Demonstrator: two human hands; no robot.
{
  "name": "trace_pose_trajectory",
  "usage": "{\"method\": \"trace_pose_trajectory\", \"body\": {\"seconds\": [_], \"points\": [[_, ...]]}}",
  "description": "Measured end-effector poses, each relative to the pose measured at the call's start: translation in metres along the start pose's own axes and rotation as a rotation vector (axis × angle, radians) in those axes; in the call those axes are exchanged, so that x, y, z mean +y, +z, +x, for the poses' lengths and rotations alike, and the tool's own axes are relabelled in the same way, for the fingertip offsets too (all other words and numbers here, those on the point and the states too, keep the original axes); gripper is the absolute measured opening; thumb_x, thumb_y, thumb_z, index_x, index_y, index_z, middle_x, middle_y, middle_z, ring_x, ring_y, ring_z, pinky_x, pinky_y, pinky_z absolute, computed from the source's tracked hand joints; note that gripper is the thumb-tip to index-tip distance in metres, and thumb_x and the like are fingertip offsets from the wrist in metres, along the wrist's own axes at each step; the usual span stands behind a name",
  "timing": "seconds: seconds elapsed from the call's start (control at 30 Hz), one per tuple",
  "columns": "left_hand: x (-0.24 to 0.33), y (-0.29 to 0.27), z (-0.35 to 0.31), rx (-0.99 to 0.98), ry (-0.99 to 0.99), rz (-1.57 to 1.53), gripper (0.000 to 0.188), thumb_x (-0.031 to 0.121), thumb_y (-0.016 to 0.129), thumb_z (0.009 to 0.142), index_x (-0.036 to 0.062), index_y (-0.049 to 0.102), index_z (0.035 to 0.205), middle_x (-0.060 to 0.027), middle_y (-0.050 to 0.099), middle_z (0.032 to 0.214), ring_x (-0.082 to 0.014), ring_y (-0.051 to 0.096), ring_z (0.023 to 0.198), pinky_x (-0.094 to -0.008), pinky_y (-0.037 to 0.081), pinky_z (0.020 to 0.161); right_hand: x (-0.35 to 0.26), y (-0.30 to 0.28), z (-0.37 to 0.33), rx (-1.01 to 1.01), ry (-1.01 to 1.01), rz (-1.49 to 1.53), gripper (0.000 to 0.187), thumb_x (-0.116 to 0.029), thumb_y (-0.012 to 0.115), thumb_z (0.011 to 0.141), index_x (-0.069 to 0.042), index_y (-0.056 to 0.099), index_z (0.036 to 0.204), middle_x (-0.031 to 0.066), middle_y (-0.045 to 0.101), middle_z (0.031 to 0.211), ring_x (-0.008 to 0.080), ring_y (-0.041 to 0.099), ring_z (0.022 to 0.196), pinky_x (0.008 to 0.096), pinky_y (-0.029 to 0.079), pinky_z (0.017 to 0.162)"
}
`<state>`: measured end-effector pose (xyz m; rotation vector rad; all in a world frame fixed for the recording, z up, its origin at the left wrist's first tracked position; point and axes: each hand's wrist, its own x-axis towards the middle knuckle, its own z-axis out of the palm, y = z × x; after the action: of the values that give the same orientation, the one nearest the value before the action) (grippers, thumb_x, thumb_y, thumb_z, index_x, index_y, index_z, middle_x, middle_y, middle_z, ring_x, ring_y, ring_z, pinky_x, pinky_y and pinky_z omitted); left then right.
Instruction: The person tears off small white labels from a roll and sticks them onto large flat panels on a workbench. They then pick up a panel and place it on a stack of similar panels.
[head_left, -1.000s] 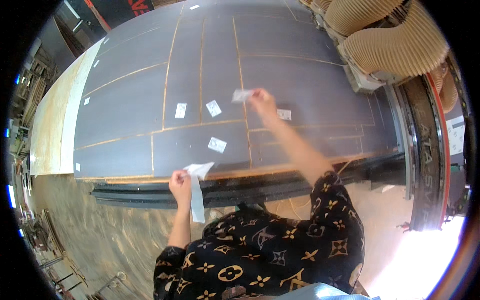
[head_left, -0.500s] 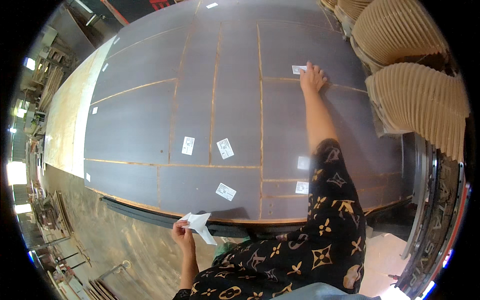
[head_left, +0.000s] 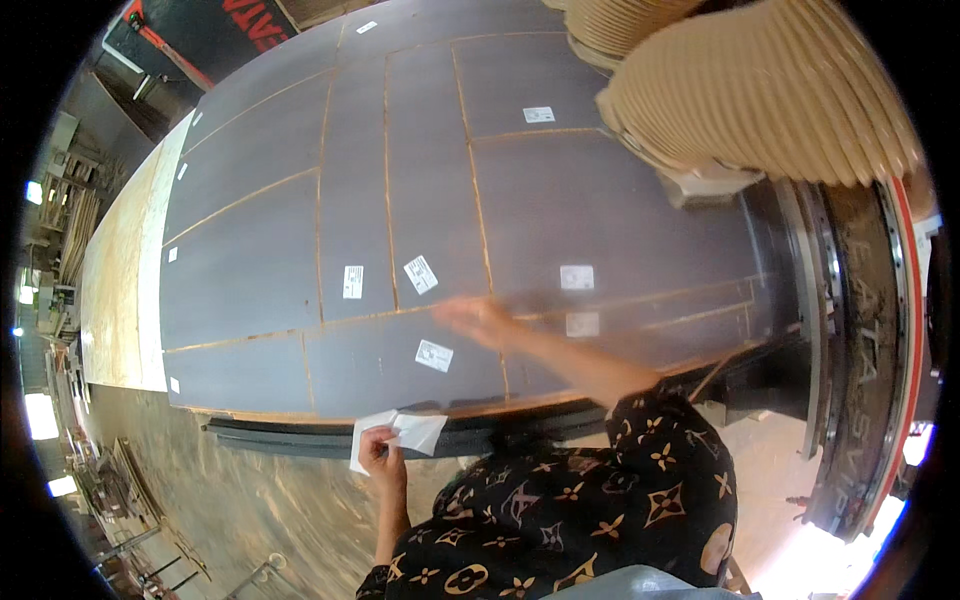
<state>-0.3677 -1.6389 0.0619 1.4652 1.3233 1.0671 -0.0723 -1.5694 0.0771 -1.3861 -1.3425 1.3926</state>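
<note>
At the board's near edge, my left hand [head_left: 385, 462] is closed on a folded sheet of white paper [head_left: 421, 432]. My right hand [head_left: 468, 318] is smeared by motion above the large dark grey board [head_left: 235, 270], so its fingers do not show clearly. Thin brown cut lines divide the board into rectangular panels. Near my right hand lie printed white labels: one tilted label [head_left: 421, 274] just beyond it and another tilted label [head_left: 434, 356] closer to me. A farther label [head_left: 538, 115] sits flat on the upper right panel.
Ribbed tan hoses [head_left: 740, 90] hang over the board's right side, beside a dark machine beam [head_left: 865, 330]. A pale wooden sheet [head_left: 120, 280] lies along the left. A dark rail [head_left: 300, 437] runs below the near edge.
My right hand has left the far right label and swung back toward me and to the left. My left hand still holds the paper. The whole view has shifted to the right.
</note>
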Motion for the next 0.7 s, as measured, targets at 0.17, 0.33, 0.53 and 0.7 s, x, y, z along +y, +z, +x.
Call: {"method": "trace_pose_trajectory", "body": {"seconds": [0.17,0.33,0.53,0.7], "points": [[0.024,-0.005,-0.025,-0.111,0.337,0.278,0.013,-0.001,0.057,0.058,0.0048,0.056,0.070,-0.0108,0.058,0.074,-0.0253,0.056,0.070,-0.0299,0.045,0.065,0.005,0.121,-0.096,-0.159,0.136,0.347,0.038,-0.018,0.061,0.081,-0.001,0.052,0.114,0.0103,0.057,0.108,0.0137,0.052,0.099,0.0287,0.042,0.085],[0.027,-0.038,-0.071,-0.144,0.298,0.235,0.022,0.003,0.057,0.065,0.0066,0.054,0.087,-0.0104,0.053,0.094,-0.0258,0.053,0.088,-0.0332,0.043,0.074,-0.009,0.181,-0.161,-0.061,0.176,0.471,0.025,-0.010,0.061,0.077,0.000,0.057,0.100,0.0036,0.061,0.090,0.0088,0.055,0.081,0.0249,0.044,0.072],[0.020,-0.097,-0.133,-0.074,-0.767,-0.681,0.048,0.038,0.047,0.085,0.0116,0.038,0.124,-0.0046,0.039,0.127,-0.0223,0.042,0.112,-0.0390,0.035,0.089,-0.026,0.240,-0.218,0.125,0.120,0.354,0.022,-0.012,0.060,0.078,-0.001,0.058,0.097,0.0022,0.062,0.086,0.0077,0.055,0.077,0.0258,0.045,0.070],[0.016,-0.136,-0.145,-0.389,-0.689,-0.996,0.041,0.025,0.043,0.090,0.0061,0.040,0.126,-0.0087,0.049,0.120,-0.0199,0.045,0.112,-0.0350,0.035,0.095,-0.022,0.305,-0.274,0.062,0.237,-0.009,0.024,-0.016,0.061,0.079,-0.005,0.060,0.100,0.0044,0.063,0.088,0.0115,0.057,0.078,0.0268,0.046,0.071]]}}
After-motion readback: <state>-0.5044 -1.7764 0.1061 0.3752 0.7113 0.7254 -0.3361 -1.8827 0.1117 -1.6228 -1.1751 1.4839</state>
